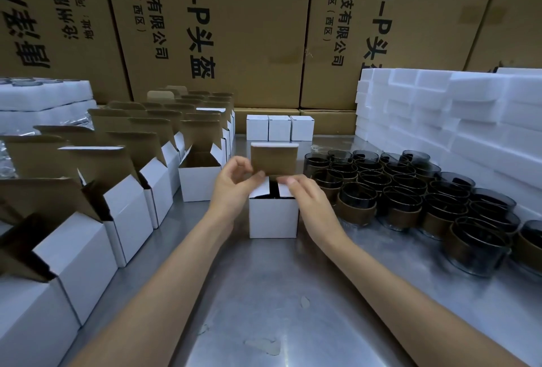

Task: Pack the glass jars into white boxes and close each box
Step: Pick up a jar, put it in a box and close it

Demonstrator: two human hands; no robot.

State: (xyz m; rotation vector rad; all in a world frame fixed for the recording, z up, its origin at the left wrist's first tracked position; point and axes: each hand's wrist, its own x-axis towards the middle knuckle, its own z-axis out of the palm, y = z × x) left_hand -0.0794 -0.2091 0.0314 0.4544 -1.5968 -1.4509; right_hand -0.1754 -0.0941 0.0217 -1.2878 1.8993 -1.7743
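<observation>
Two hands meet over one white box (pixel 273 217) standing at the middle of the steel counter (pixel 264 308). Your left hand (pixel 234 187) has its grip clamped on the near edge of the upright brown lid flap (pixel 274 159), thumb in front and fingers curled behind it. Your right hand (pixel 305 193) lies with fingers nearly straight, fingertips pressing down the right side flap at the box's open top; that grip is apart, holding nothing. Between the two side flaps a dark gap shows; what is inside cannot be made out.

Right of the box, a dense cluster of dark glass jars (pixel 410 190) with brown bands stands on the counter, the nearest ones just beside your right wrist. Beyond them, on the far right, white foam blocks (pixel 440 120) are stacked high.

On the left, rows of open white boxes (pixel 132 190) run from near to far with brown lid flaps raised; the closest one is just left of your left hand. Three closed white boxes (pixel 280 128) sit in a row at the far edge, behind the lid you hold. Large brown cartons (pixel 234 29) with printed black characters form the back wall. More white foam (pixel 44 96) lies at the far left.
</observation>
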